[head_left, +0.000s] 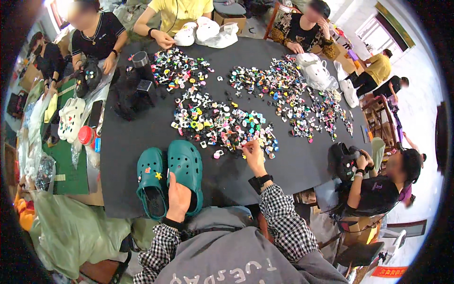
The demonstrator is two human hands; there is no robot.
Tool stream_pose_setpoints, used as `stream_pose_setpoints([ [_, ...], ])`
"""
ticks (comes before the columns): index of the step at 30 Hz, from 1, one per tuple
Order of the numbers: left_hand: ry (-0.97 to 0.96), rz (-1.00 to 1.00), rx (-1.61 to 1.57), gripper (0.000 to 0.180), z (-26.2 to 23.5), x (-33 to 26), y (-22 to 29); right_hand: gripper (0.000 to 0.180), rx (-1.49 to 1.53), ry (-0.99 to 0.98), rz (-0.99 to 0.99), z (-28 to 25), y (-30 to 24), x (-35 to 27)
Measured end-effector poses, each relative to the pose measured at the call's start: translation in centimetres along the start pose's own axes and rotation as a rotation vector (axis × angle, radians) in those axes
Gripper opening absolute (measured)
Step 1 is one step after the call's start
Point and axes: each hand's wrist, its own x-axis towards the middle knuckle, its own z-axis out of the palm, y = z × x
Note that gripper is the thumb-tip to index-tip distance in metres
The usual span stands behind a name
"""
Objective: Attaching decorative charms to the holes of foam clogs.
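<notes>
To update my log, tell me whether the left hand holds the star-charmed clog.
No, the left hand holds the other green clog.

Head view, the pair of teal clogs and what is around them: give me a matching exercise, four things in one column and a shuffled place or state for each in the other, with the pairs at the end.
Column one:
1. Teal clog on the left
2. Teal clog on the right
3. Right hand
4. Red lid

Column two:
A. At the near side of the heap of small colourful charms
B. Beyond the left edge of the dark table
C. Bears a few small decorations on its top
D. Held by the left hand

Right pairs: 1-C, 2-D, 3-A, 4-B
</notes>
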Motion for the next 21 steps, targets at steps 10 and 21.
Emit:
stream_pose_setpoints([
  [10,0.056,-0.036,0.039,0.043,-2.2,0.2,-0.2,0.03,0.052,-0.1,-0.168,1.7,-3.0,0.1],
  [21,0.044,-0.021,0.098,0.038,-0.7,-0.2,-0.1,0.044,-0.267,-0.217,-0.371,4.5,-5.3,1.2],
])
